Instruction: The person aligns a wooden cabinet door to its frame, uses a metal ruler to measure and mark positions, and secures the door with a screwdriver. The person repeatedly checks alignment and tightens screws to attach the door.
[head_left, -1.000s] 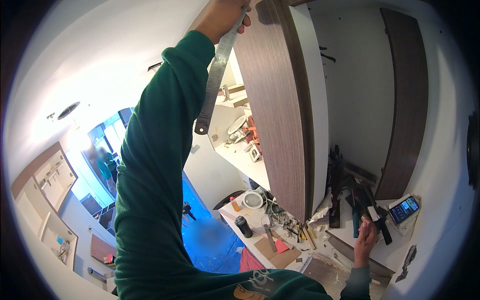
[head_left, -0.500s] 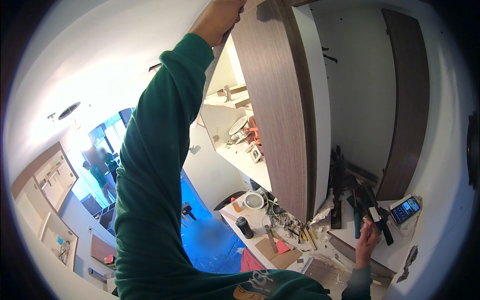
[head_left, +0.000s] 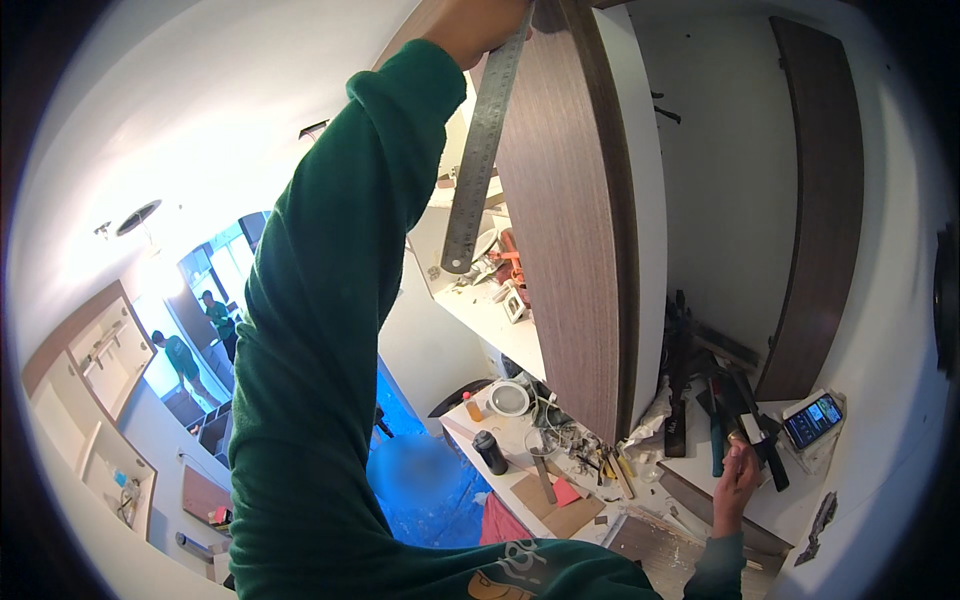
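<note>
High at the top of the view, my left hand [head_left: 482,28] is closed on the upper end of a steel ruler [head_left: 483,155]. The ruler hangs down at a slant beside a tall brown wood-grain cabinet panel [head_left: 565,220]; I cannot tell whether they touch. Part of the hand is cut off by the frame edge. Low on the right, my right hand [head_left: 735,490] has its fingers curled together at a cluster of dark-handled tools [head_left: 742,415] on a white surface. What its fingertips pinch is too small to make out. A lit phone [head_left: 812,420] lies just right of the tools.
Loose tools and scraps, a black bottle [head_left: 489,452] and a round white light fitting [head_left: 510,399] cover the worktop below. Behind the ruler is a cluttered white shelf [head_left: 490,320]. Another brown panel [head_left: 825,210] stands at right. Two people [head_left: 185,360] are far off at left.
My left hand has shifted right, and the ruler now shows its broad face against the shelf and panel. My right hand stays nearly still. The distant people have changed posture.
</note>
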